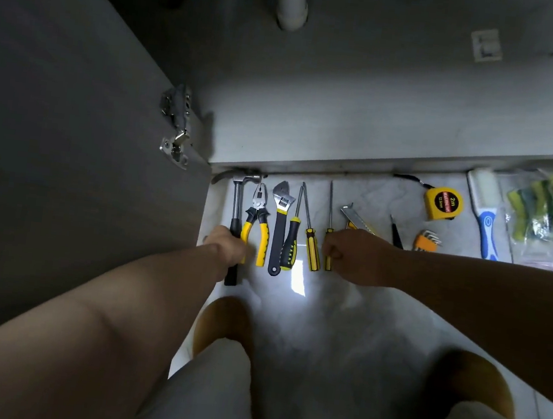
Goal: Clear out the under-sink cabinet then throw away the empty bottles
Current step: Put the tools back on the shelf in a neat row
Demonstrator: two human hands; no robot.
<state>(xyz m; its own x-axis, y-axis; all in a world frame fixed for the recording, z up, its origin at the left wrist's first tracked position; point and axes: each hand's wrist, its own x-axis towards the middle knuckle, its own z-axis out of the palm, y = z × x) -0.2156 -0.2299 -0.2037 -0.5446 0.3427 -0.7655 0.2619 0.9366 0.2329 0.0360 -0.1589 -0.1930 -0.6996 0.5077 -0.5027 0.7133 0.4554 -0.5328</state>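
On the pale floor before the open cabinet (384, 94), 2 bare arms reach out. Left hand (227, 247) is closed around the hammer (238, 205) handle, which looks heavy and stiff, best held mid-handle. Right hand (354, 256) pinches a thin, light screwdriver (330, 215). Beyond, the cabinet looks bare; no bottles show.

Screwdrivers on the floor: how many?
3, side by side right of the wrench: a black-yellow one, a yellow one, a thin one at the right hand, which may hide more.
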